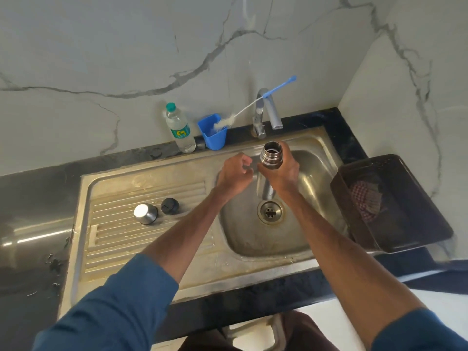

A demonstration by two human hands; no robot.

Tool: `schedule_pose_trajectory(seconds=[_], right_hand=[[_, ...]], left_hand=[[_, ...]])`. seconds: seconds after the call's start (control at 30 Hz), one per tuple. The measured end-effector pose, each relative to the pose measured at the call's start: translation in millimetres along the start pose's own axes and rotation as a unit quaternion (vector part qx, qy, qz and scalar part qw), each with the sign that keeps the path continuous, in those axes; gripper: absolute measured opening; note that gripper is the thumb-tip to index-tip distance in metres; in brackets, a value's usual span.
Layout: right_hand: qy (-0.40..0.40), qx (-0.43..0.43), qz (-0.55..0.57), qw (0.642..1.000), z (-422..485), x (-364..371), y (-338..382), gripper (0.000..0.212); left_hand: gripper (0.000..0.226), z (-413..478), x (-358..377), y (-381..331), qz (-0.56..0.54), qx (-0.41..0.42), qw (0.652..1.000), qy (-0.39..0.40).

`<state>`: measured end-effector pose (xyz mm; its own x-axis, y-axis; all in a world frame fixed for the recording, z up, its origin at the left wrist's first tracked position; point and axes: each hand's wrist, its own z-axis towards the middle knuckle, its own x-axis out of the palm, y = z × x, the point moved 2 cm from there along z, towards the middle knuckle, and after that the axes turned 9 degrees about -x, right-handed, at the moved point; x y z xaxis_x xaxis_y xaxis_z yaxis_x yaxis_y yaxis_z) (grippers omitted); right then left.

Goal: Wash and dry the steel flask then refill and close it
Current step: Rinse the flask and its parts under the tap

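The flask (271,158) is upright over the sink (253,252) basin, mouth uncapped, at 6 o'clock from the tap (266,110). The right hand (281,171) grips its shoulder and hides its middle; its base blurs into the basin. At its 9 o'clock the left hand (234,174) has curled fingers holding nothing; contact with the flask cannot be told. The steel cap (145,213) and black stopper (170,206) lie at 8 o'clock on the drainboard. In the basket (405,234) at 3 o'clock lies a half-shadowed cloth (366,201).
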<state>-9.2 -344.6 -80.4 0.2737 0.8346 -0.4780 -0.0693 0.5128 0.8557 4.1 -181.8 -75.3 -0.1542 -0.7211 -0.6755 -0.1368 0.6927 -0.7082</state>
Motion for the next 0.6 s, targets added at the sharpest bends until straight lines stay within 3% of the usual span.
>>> schedule_pose_trajectory(seconds=[0.4, 0.6], right_hand=[[-0.016, -0.068, 0.01, 0.998, 3.1, 3.7, -23.0, 0.07], [-0.008, -0.079, 0.017, 0.997, 24.5, 5.7, -34.4, 0.065]], left_hand=[[0.024, 41.5, 35.6, -11.0, -0.032, -0.001, 0.998, -0.05], [0.032, 73.8, 31.0, -20.7, 0.018, 0.074, 0.991, -0.107]])
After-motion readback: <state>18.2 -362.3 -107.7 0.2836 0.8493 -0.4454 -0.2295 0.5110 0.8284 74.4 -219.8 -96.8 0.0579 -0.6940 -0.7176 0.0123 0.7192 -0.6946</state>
